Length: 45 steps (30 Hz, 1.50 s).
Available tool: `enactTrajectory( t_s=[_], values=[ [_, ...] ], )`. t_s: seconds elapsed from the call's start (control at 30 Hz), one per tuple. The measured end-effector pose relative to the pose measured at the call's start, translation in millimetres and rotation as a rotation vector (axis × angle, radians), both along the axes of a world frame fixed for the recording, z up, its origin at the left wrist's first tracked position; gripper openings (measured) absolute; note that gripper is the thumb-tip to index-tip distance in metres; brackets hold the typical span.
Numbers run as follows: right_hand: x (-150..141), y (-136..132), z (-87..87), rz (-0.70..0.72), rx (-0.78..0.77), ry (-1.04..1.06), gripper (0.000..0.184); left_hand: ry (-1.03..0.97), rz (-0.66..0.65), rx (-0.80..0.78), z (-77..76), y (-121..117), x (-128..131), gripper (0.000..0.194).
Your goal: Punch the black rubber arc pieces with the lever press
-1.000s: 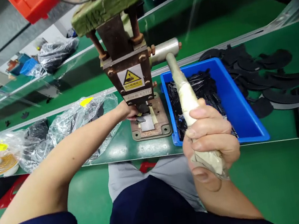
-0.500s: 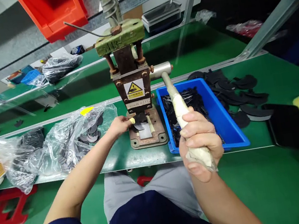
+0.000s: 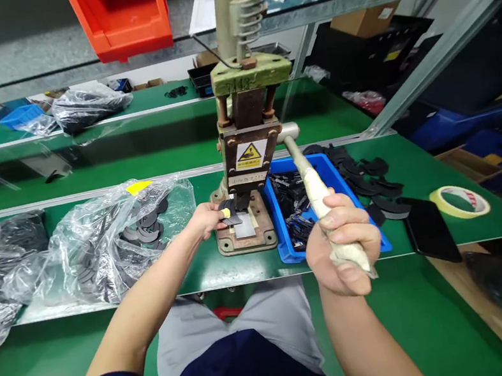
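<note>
My left hand (image 3: pixel 208 219) pinches a dark, flat, curved piece (image 3: pixel 231 213) between thumb and fingers, with a yellow covering on one fingertip. The piece sits at the foot of a hand press (image 3: pixel 249 149), beside its dark punch (image 3: pixel 242 200) and over a pale plate (image 3: pixel 244 225) on the rusty base. Whether it touches the punch I cannot tell. My right hand (image 3: pixel 345 239) is wrapped around the press's lever (image 3: pixel 313 187), whose grip is bound in whitish wrapping. Behind that lever stands a blue bin (image 3: pixel 286 253) of small black parts.
Left of the press lies a clear plastic bag (image 3: pixel 95 241) of dark curved pieces. More curved pieces (image 3: pixel 348 164) are heaped right of the bin, near a black tablet-like slab (image 3: pixel 431 231) and a tape roll (image 3: pixel 438 203). A red bin (image 3: pixel 133 43) hangs above.
The view has turned, so the press appears farther right and more upright. My left hand still holds the curved piece, which shows more openly. My right hand keeps its grip on the lever.
</note>
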State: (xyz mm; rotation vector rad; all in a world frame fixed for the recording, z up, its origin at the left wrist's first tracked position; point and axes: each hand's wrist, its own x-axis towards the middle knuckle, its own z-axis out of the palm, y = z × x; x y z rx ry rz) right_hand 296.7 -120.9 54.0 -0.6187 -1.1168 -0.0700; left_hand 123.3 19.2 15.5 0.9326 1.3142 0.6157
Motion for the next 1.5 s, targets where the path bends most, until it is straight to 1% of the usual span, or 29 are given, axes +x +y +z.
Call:
enactTrajectory(
  t_s=[0.07,0.1,0.17,0.23,0.3,0.33,0.37,0.4,0.43,0.47,0.5,0.53,0.57,0.6,0.63,0.7,0.77,0.83,0.9,0.97,1.03,1.07,1.17,1.27,1.33,1.4,1.5],
  values=[
    [-1.7,0.4,5.3,-0.003,-0.008,0.020,0.020,-0.007,0.003,0.037,-3.0,-0.3,-1.2,0.023],
    [-1.6,1.1,10.9,0.006,-0.007,0.028,0.021,-0.014,0.005,0.055,-4.2,-0.8,-1.8,0.022],
    [0.7,3.9,29.1,0.032,0.021,0.019,0.029,-0.050,0.010,0.092,-6.0,-3.1,-3.7,0.023],
    [4.8,7.6,53.7,0.061,0.024,-0.003,0.041,-0.087,0.010,0.135,-6.7,-7.9,-7.7,0.023],
    [8.8,10.5,75.0,0.094,-0.080,-0.005,0.050,-0.146,-0.002,0.180,-5.5,-15.0,-14.4,0.024],
    [9.9,11.3,80.8,0.108,-0.158,0.015,0.051,-0.182,-0.012,0.199,-4.1,-19.3,-18.6,0.025],
    [10.0,11.7,81.8,0.112,-0.232,0.054,0.049,-0.218,-0.025,0.215,-1.9,-23.8,-23.3,0.028],
    [8.8,11.6,77.7,0.109,-0.311,0.095,0.045,-0.252,-0.039,0.231,0.8,-28.6,-28.3,0.031],
    [6.4,11.3,68.8,0.108,-0.413,0.136,0.038,-0.277,-0.053,0.244,4.1,-33.5,-33.4,0.035],
    [2.8,10.7,56.1,0.108,-0.525,0.176,0.031,-0.292,-0.069,0.256,7.6,-38.5,-38.4,0.037],
    [-2.0,10.1,41.0,0.138,-0.691,0.182,0.026,-0.303,-0.089,0.268,11.1,-43.5,-43.2,0.040],
    [-7.6,9.5,25.1,0.198,-0.865,0.182,0.026,-0.314,-0.110,0.279,14.5,-48.3,-47.5,0.041],
    [-13.7,9.1,10.0,0.260,-0.983,0.174,0.026,-0.325,-0.131,0.288,17.5,-53.0,-51.4,0.041],
    [-20.0,8.9,-3.1,0.337,-1.089,0.164,0.028,-0.335,-0.151,0.297,20.0,-57.3,-54.9,0.041],
    [-26.0,9.0,-13.4,0.418,-1.160,0.163,0.030,-0.339,-0.173,0.303,22.0,-61.3,-58.0,0.041],
    [-35.8,9.6,-25.4,0.606,-1.282,0.169,0.035,-0.319,-0.224,0.327,25.1,-68.2,-63.9,0.037],
    [-41.4,9.2,-28.9,0.822,-1.401,0.183,0.040,-0.245,-0.298,0.394,28.7,-73.9,-69.9,0.030],
    [-43.6,6.5,-29.6,1.013,-1.482,0.197,0.043,-0.132,-0.399,0.523,34.5,-79.0,-75.9,0.020],
    [-44.4,1.5,-31.5,1.153,-1.524,0.203,0.047,-0.014,-0.532,0.689,42.6,-83.7,-81.3,0.015],
    [-45.9,-4.7,-35.8,1.248,-1.535,0.198,0.053,0.067,-0.658,0.847,50.4,-87.6,-85.2,0.017],
    [-49.0,-11.2,-41.5,1.290,-1.517,0.193,0.057,0.085,-0.746,0.966,55.2,-90.0,-87.3,0.018],
    [-51.2,-14.4,-44.5,1.287,-1.500,0.191,0.057,0.073,-0.776,1.010,56.0,-90.7,-87.8,0.019],
    [-59.4,-24.7,-53.9,1.199,-1.439,0.178,0.053,0.031,-0.835,1.097,54.4,-91.9,-88.2,0.020],
    [-67.0,-35.2,-62.5,1.077,-1.386,0.135,0.048,0.059,-0.841,1.143,51.5,-94.1,-89.1,0.023],
    [-69.4,-40.5,-64.8,1.019,-1.361,0.084,0.046,0.054,-0.851,1.159,49.7,-95.8,-90.8,0.023],
    [-68.4,-42.9,-62.0,0.979,-1.326,0.008,0.044,0.014,-0.828,1.178,46.6,-97.0,-93.7,0.022],
    [-61.6,-40.4,-49.4,0.932,-1.236,-0.145,0.041,-0.037,-0.719,1.244,39.3,-98.6,-100.2,0.019]
  ],
)
